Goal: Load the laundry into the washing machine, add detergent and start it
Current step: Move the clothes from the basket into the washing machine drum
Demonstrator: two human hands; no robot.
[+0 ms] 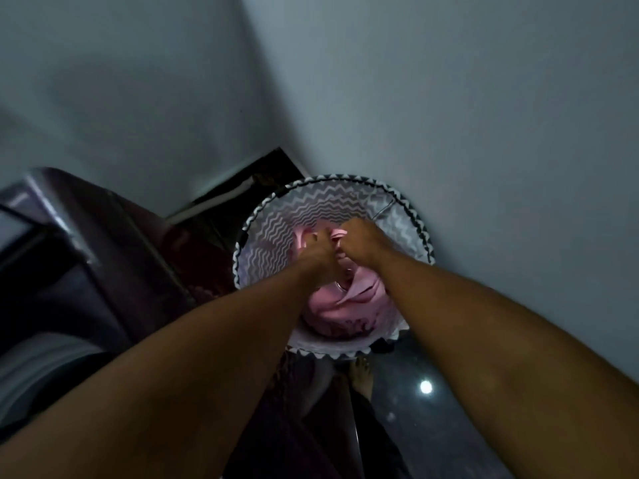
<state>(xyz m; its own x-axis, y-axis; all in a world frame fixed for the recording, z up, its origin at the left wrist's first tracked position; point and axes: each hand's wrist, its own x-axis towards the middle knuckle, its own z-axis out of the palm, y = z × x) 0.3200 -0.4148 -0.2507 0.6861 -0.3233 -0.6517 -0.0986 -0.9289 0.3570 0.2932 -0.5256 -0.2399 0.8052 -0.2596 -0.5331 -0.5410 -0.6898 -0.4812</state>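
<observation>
Both hands, left [316, 250] and right [359, 245], reach into a zigzag hamper [269, 223], fists closed on pink laundry [349, 305]. The washer [52, 257] stands left. Trailing cloth could snag the rim and tip the hamper.

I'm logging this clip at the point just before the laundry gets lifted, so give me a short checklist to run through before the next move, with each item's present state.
1. Both hands in the basket: ok. The left hand and right hand are inside the zigzag-patterned laundry basket.
2. Hands on the load: ok. Both are closed on the pink garment.
3. Garment free to lift: cannot tell. A metal ring shows among the folds; whether it snags is unclear.
4. More laundry underneath: cannot tell, the pink fabric hides the bottom.
5. Washing machine open and ready: cannot tell. The dark appliance at left is blurred.
6. Detergent at hand: cannot tell, none is in view.
</observation>
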